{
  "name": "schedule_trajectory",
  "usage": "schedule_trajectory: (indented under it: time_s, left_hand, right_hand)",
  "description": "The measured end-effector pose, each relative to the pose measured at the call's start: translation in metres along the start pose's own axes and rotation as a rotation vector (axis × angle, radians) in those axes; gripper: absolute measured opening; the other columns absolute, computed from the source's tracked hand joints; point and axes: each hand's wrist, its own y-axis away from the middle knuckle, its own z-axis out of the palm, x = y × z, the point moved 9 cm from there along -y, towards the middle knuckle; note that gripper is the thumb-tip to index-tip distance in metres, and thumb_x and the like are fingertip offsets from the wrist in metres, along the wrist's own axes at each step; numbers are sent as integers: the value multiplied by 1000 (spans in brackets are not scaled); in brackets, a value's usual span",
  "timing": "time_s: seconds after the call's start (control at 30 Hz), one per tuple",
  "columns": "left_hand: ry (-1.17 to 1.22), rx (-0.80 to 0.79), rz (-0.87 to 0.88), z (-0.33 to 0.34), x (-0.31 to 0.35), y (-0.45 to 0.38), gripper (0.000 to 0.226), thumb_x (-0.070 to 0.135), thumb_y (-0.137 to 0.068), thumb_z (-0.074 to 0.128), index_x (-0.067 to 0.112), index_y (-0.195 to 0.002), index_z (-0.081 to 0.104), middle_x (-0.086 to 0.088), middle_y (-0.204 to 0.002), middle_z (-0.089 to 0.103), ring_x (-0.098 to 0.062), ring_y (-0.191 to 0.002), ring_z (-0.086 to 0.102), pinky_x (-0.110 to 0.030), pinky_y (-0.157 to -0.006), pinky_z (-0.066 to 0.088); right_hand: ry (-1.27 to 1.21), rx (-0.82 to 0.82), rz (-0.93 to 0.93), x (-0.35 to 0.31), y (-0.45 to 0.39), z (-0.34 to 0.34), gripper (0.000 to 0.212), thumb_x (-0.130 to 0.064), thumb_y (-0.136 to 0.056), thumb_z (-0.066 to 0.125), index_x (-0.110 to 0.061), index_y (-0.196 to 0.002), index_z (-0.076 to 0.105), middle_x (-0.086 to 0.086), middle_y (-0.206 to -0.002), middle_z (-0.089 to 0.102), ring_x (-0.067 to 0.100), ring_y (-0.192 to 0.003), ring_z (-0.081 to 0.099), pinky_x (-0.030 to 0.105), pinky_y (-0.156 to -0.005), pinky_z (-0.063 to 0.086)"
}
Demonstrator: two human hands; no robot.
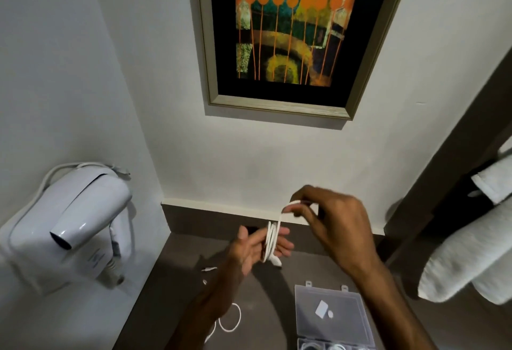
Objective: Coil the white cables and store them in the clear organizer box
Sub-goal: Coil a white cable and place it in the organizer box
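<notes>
A white cable (271,241) is wound in several loops around the fingers of my left hand (257,247), held above the dark counter. My right hand (327,219) pinches the cable's free end just above and to the right of the loops. One plug end dangles under the left hand. A second white cable (231,322) lies loose on the counter below my left forearm, with a plug further up. The clear organizer box (332,316) lies open at the lower right, its lid flat, with white coils visible in its compartments at the bottom edge.
A white wall-mounted hair dryer (74,225) hangs on the left wall. A framed painting (291,36) hangs on the wall ahead. Rolled white towels (471,252) sit on a dark shelf at the right. The dark counter (177,275) ends at the wall.
</notes>
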Motion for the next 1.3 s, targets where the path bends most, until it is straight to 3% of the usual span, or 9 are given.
schedule_trajectory:
  time_s: [0.23, 0.33, 0.43, 0.5, 0.63, 0.77, 0.9, 1.1, 1.3]
  left_hand:
    - [347, -96, 69, -7, -9, -6, 114, 86, -79, 45, -10, -139, 53, -30, -120, 67, -34, -111, 64, -36, -101, 53]
    - [394, 49, 88, -17, 5, -7, 102, 78, -84, 34, -2, -145, 50, -31, -138, 59, -38, -125, 57, -35, -100, 51]
    - [67, 323, 72, -41, 10, -11, 67, 44, -102, 29, -4, -147, 40, -28, -146, 52, -38, -123, 53, -25, -93, 51]
    - [-192, 344, 116, -47, 6, -1, 41, 16, -111, 25, 1, -145, 41, -24, -140, 56, -37, -125, 54, -41, -109, 47]
    - [-243, 320, -73, -38, -26, -4, 51, 21, -110, 13, 5, -142, 49, -20, -142, 58, -37, -138, 50, -56, -121, 33]
    - [-254, 167, 9, -3, -23, 0, 42, 53, -97, 53, 27, -125, 68, -5, -120, 76, -22, -115, 69, -37, -107, 52]
    - [-150, -22, 133, 29, -5, 5, 35, 48, -99, 58, 25, -122, 69, -1, -105, 76, -14, -95, 73, -23, -88, 57]
    - [19, 67, 258, 13, 18, 7, 27, 33, -98, 55, 14, -101, 74, 1, -79, 71, -14, -74, 67, -18, -74, 52]
    - [134, 198, 179, -15, 3, 3, 28, 25, -98, 51, 14, -82, 71, 5, -63, 57, -22, -73, 66, -17, -66, 54]
  right_hand:
    - [-744, -179, 201, 18, 20, 77, 35, -8, -97, 64, -37, -86, 81, -20, -81, 79, -3, -76, 74, 17, -69, 56]
    - [-655, -290, 261, -6, 60, 114, 33, -19, -104, 65, -43, -83, 74, -25, -64, 70, -6, -55, 63, 7, -59, 42]
    - [-334, -347, 155, -30, 83, 115, 17, -42, -107, 55, -35, -106, 70, -16, -84, 72, 2, -78, 69, 24, -73, 56]
    - [-123, -309, 68, -42, 83, 94, 25, -52, -105, 46, -38, -115, 65, -15, -97, 72, 6, -89, 70, 29, -78, 57]
    - [-111, -121, -126, -49, 45, 17, 11, -42, -104, 61, -38, -111, 70, -16, -97, 75, 4, -83, 71, 24, -72, 59]
    - [-300, -88, -248, -30, 0, -22, 5, -22, -95, 79, -18, -97, 80, -6, -93, 78, 9, -81, 71, 25, -68, 58]
    - [-736, -152, -106, -3, -25, -13, 16, -25, -92, 80, -10, -91, 83, 1, -94, 78, 23, -92, 76, 35, -78, 63]
    - [-1185, -232, 243, 8, 14, 64, 22, 13, -92, 67, 2, -104, 82, 0, -89, 79, 9, -78, 75, 21, -72, 58]
    - [-1453, -175, 546, 5, 60, 94, 28, -27, -102, 62, -13, -117, 81, 10, -95, 77, 26, -95, 70, 29, -93, 60]
